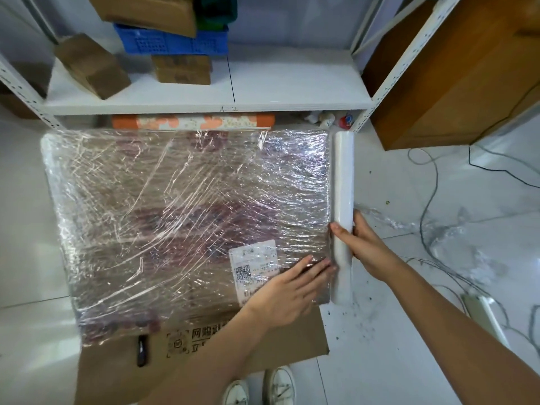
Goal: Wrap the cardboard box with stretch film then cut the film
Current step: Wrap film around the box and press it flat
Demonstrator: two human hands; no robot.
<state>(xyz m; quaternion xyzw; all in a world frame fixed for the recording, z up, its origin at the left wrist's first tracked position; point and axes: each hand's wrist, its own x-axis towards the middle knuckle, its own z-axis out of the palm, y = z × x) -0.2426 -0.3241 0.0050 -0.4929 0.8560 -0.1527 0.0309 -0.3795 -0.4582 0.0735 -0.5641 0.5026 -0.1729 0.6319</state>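
Judging by the layers, the box (pixel 187 217) on the floor is already well wrapped; cutting is left. The roll (pixel 343 200) at its right edge is gripped by the right hand (pixel 369 249), while film (pixel 146 176) is pressed flat by the open left hand (pixel 287 290).

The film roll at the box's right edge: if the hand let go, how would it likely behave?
The film roll is a smooth cylinder, so it would probably roll off. It looks stiff, keeping straight though the right hand holds it only near one end. Film joining it to the cardboard box might stop it.
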